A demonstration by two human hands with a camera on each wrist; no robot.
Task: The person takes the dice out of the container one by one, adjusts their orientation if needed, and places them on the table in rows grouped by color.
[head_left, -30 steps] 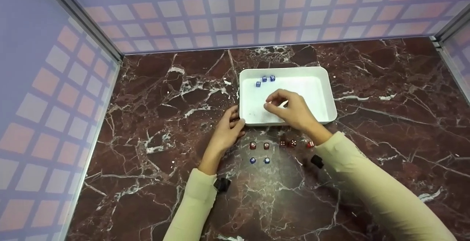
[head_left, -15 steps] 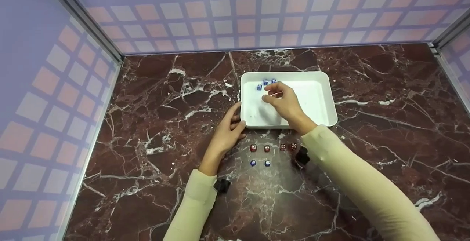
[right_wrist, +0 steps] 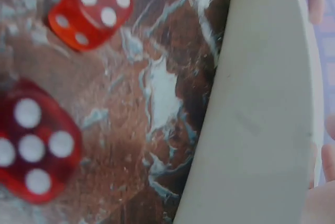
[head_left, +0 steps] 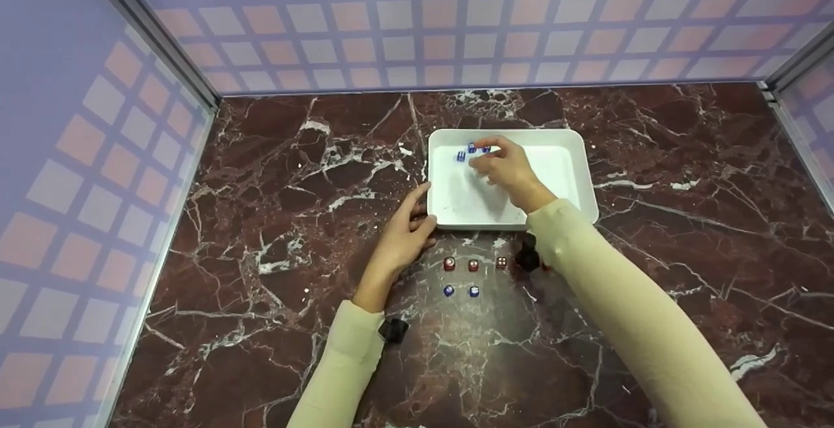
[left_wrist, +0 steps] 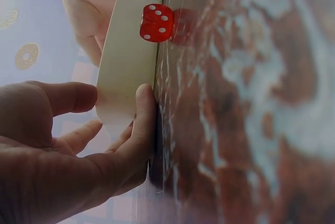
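Observation:
A white rectangular tray (head_left: 573,174) stands on the table. Three blue dice lie in its back left part, one of them (head_left: 461,156) in full view. My right hand (head_left: 511,171) reaches over the tray, its thumb and index finger apart at the rightmost blue die (head_left: 487,149), partly covering it. My left hand (head_left: 405,232) touches the tray's front left corner, thumb at the front, fingers along the left wall. In the left wrist view the thumb (left_wrist: 78,97) meets the tray's wall (left_wrist: 128,56). In the right wrist view the right hand's fingertips are hidden behind the wall.
In front of the tray stands a row of red dice (head_left: 474,265), partly hidden by the right wrist's black camera (head_left: 528,255). Two blue dice (head_left: 474,291) lie nearer. The dark marbled table (head_left: 293,219) ends at patterned panels (head_left: 430,43) behind and at the sides.
My right hand has moved back over the tray to the blue dice. Its sleeve and wrist camera now cover some red dice. The left hand stays at the corner.

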